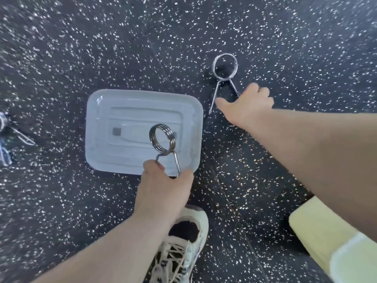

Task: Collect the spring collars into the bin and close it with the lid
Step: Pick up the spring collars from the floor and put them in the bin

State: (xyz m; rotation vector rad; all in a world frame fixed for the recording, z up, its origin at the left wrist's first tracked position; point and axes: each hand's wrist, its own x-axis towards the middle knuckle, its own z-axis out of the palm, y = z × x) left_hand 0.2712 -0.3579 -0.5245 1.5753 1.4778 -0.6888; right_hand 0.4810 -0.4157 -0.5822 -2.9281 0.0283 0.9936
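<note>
A clear plastic bin [98,119] stands open on the speckled black floor, left of centre. My left hand [163,186] grips the handles of a dark steel spring collar [162,137] and holds its coil over the bin's inside. To the right, a second spring collar [225,66] lies on the floor. My right hand [248,105] is on its handles, fingers curled over the right one, thumb beside the left one. No lid is in view.
More spring collars [8,131] lie blurred at the far left edge. A laced shoe [183,246] stands just below the bin. A pale yellow sleeve or cloth [326,242] fills the lower right corner.
</note>
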